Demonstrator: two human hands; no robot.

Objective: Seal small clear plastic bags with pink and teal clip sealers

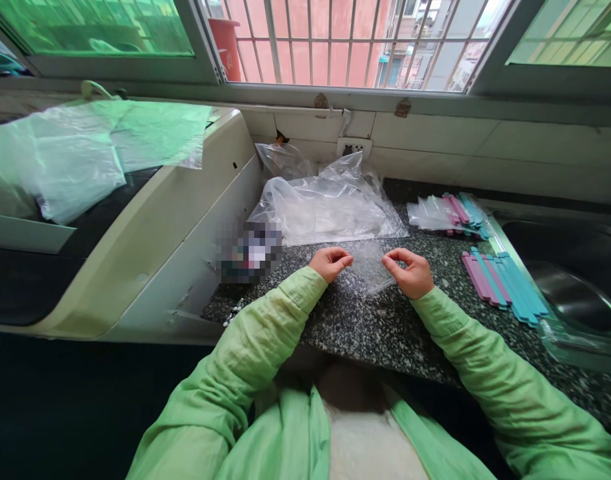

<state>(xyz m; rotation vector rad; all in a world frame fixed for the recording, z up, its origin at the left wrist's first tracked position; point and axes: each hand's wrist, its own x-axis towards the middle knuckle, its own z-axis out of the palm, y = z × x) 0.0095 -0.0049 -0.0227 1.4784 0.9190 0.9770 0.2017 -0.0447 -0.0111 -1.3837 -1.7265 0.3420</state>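
Between my two hands a small clear plastic bag (370,263) is stretched low above the speckled counter. My left hand (331,263) pinches its left edge between thumb and fingers. On the other side my right hand (410,270) is closed in a pinch at the bag's right edge. Behind them lies a large clear plastic bag (330,207) with thin, pale contents I cannot make out. To the right, pink and teal flat strips (505,283) lie side by side in a row. Farther back, more such strips (462,213) lie with small clear bags (428,213).
A black sink (575,280) is set in the counter (355,327) at the right. On the left stands a bulky cream-coloured machine (195,213) with plastic sheets (85,153) on top. A blurred object (250,253) sits beside it. A wall socket (354,147) and barred window (355,43) are behind.
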